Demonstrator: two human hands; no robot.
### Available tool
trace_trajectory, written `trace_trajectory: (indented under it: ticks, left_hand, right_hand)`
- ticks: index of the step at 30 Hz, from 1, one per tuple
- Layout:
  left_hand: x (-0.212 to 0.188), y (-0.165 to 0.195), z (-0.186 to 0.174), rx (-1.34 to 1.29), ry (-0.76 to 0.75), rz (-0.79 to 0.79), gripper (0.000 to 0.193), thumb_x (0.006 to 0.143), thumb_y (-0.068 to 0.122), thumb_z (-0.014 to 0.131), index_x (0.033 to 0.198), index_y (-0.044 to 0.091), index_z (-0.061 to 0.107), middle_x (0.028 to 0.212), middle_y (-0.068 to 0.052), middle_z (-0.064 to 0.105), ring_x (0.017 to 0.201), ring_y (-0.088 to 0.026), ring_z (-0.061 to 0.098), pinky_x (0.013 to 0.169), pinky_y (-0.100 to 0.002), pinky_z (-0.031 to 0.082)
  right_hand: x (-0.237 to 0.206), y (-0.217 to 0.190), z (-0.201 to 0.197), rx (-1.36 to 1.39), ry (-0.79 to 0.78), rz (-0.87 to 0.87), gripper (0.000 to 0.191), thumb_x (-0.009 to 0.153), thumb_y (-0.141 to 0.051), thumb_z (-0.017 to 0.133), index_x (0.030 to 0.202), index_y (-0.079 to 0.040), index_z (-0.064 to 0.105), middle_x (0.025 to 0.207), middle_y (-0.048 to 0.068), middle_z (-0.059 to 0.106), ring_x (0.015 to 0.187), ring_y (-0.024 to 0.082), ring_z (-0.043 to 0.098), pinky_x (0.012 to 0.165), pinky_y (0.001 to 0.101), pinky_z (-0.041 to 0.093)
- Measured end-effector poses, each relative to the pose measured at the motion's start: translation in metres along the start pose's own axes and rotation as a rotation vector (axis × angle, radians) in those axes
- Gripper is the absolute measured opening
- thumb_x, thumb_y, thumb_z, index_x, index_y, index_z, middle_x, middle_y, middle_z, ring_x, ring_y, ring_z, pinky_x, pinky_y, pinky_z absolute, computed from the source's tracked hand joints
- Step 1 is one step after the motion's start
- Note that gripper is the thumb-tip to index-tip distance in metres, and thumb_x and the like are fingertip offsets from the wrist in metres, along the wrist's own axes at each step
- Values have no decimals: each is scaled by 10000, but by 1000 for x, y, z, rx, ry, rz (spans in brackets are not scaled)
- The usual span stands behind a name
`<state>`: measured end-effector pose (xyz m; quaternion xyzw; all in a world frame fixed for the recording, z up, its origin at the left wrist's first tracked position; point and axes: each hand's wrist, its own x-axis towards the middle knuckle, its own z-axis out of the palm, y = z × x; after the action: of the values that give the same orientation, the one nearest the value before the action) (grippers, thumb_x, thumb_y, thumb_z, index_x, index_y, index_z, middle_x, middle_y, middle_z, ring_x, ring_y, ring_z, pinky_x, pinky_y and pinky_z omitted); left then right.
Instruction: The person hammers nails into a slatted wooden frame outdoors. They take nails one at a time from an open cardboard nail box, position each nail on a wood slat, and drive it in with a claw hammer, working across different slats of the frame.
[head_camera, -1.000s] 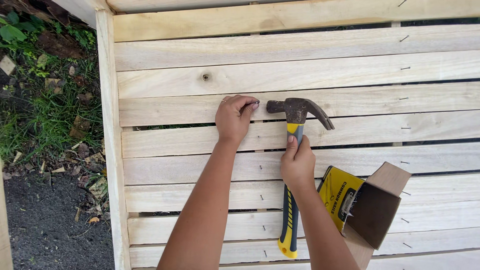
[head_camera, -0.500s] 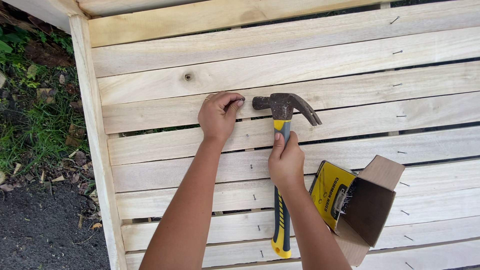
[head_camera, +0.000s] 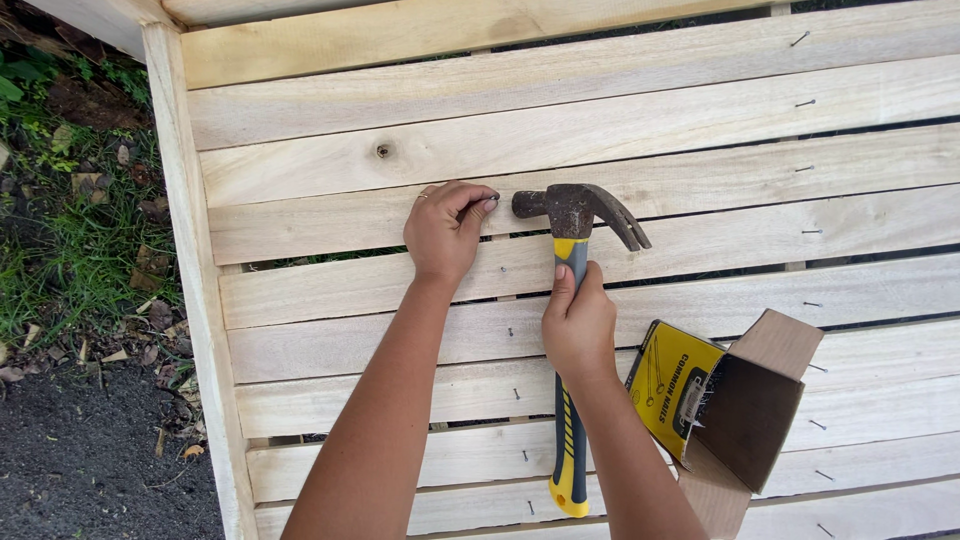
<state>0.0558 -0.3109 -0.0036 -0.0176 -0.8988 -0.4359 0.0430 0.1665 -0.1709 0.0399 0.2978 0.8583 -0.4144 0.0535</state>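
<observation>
My left hand rests on a pale wooden slat of a slatted panel, its fingertips pinching a small nail against the wood. My right hand grips a claw hammer with a yellow and black handle, high on the handle just below the head. The rusty hammer head hovers right beside the nail, its striking face pointing left at my fingertips.
An open yellow cardboard nail box lies on the slats at the lower right. Several nails stick out of the slats along the right side. The panel's left frame board borders grass, leaves and dark soil.
The view has shifted, so hands and hammer sit slightly lower and left in frame. The hammer head stays close to the nail; my grip on both is unchanged.
</observation>
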Motion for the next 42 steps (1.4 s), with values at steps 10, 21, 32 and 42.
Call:
trace_trajectory:
  ticks: [10,21,32,42]
  left_hand:
    - [-2,-3,4,53,15,75,47,840,230,800,862,191,787,895,97,749,851,-147,668,731,-290,547]
    - [-2,-9,5,-8,70,138,67,797,175,836,834,168,781,878,77,722,863,-175,664,732,-320,549]
    - [1,-12,-2,-197,9,59,209,835,-50,640,1009,52,584,1066,-42,592,813,-143,688,735,-283,596]
    - [-1,-28,8,-185,26,19,244,889,-69,596,1055,52,465,1088,-69,503,812,-154,663,722,-297,596]
  right_hand:
    - [-4,-14,-5,-30,-33,30,349,1068,-336,451,993,-7,540,637,178,648,557,337,687,543,445,511]
    - [-21,-46,-22,-129,-63,-203,314,1024,-301,552,957,6,542,619,197,641,527,376,669,509,466,503]
    - [-29,-66,-27,-236,-56,-241,273,1009,-260,563,1057,5,517,586,206,646,517,415,659,483,492,504]
    - [-17,-52,-8,-364,-126,-103,305,1018,-300,542,970,1,545,630,202,659,573,421,660,566,508,510]
